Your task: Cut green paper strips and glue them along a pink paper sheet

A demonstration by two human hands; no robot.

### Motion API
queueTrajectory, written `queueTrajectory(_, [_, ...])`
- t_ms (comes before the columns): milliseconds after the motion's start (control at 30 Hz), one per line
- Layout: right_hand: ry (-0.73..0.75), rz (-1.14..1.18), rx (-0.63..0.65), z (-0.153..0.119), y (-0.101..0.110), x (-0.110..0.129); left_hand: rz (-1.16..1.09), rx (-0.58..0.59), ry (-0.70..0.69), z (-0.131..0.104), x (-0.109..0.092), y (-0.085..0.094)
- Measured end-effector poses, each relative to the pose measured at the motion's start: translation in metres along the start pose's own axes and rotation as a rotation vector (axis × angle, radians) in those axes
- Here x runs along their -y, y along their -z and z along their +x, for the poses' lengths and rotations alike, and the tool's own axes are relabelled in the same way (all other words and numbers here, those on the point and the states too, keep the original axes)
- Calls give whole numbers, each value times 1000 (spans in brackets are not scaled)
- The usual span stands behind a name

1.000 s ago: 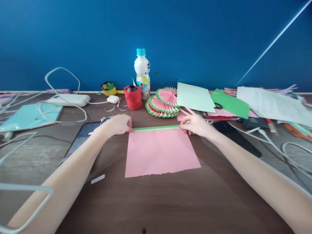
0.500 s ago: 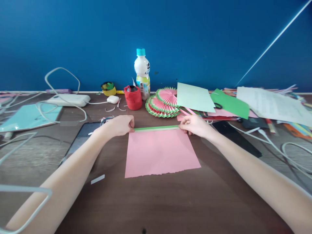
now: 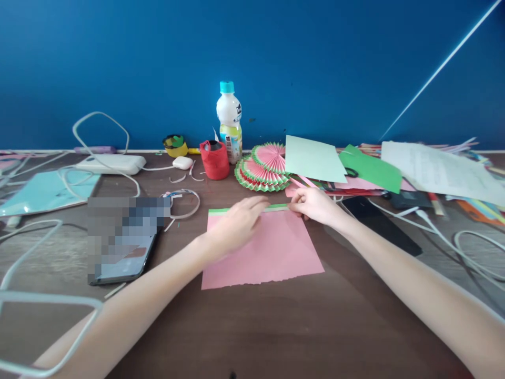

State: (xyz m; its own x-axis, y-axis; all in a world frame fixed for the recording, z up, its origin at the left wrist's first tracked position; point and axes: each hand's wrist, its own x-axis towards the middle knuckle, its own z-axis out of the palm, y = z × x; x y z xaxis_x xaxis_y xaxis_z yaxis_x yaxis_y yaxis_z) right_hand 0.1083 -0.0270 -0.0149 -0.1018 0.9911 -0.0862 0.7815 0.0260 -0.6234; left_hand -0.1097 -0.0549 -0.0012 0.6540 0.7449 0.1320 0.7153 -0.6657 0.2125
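Right grip (image 3: 311,206) pinches green-edged pink paper (image 3: 272,252); left hand (image 3: 236,223) lies flat, blurred.

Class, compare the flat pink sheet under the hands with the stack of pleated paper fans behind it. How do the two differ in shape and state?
The pink sheet lies flat, unfolded and roughly rectangular; the paper fans are pleated into round shapes. The sheet is single, with a green strip along its far edge only; the fans are stacked and green-rimmed all round. The left hand and right hand touch the sheet; nothing touches the fans. Both are pink paper edged with green.
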Motion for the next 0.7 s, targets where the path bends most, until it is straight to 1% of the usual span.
queueTrajectory(67, [3,9,-3,-1,0,1,-41,50,-68,1,-10,-11])
queueTrajectory(133, [-3,34,0,-1,1,1,-42,108,-74,2,-13,-18])
queueTrajectory(200, [-13,61,15,-1,2,2,-29,133,-54,3,-14,-22])
queueTrajectory(433, [-17,58,65,-1,6,3,21,85,-39,4,-17,-22])
queueTrajectory(567, [-10,46,60,-1,8,3,51,75,-41,5,-18,-22])
queueTrajectory(700, [4,91,97,0,8,1,56,74,-46,4,-18,-23])
